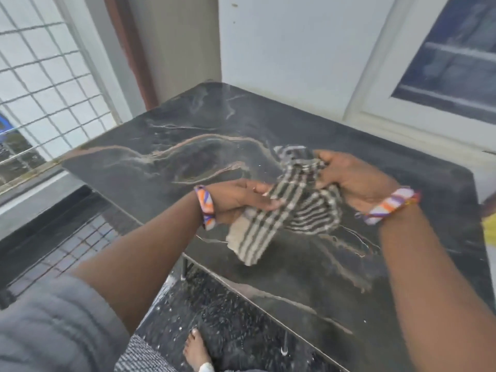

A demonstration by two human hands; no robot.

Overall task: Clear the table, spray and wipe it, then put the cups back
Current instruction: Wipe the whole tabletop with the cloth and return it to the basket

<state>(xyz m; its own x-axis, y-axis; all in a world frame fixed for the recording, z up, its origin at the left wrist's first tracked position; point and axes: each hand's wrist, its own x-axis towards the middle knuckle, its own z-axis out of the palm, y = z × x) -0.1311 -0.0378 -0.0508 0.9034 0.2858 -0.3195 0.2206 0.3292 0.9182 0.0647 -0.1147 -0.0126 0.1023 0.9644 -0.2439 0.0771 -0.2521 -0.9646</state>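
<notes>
From the head camera I look down on a black table [268, 124] with pale, brownish veins, which fills the middle and right of the frame. I see both hands over it, holding a striped cloth [290, 208] just right of center. My left hand [239, 200] is closed on the cloth's lower end, fingers wrapped over it, with a pale corner hanging below toward the table. My right hand [351, 178] is closed on the bunched upper end, further right and slightly higher. The cloth is stretched between the two and looks lifted off the tabletop, though blur makes that hard to judge. Each wrist wears a band in orange, purple and white: the left band [205, 206] and the right band [389, 206]. A grey sleeve [53, 331] fills the lower left corner. At the bottom center a bare foot [196, 350] stands on a dark speckled floor [228, 318]. A white window grille [43, 76] occupies the upper left, and a white-framed window [456, 55] the upper right.
</notes>
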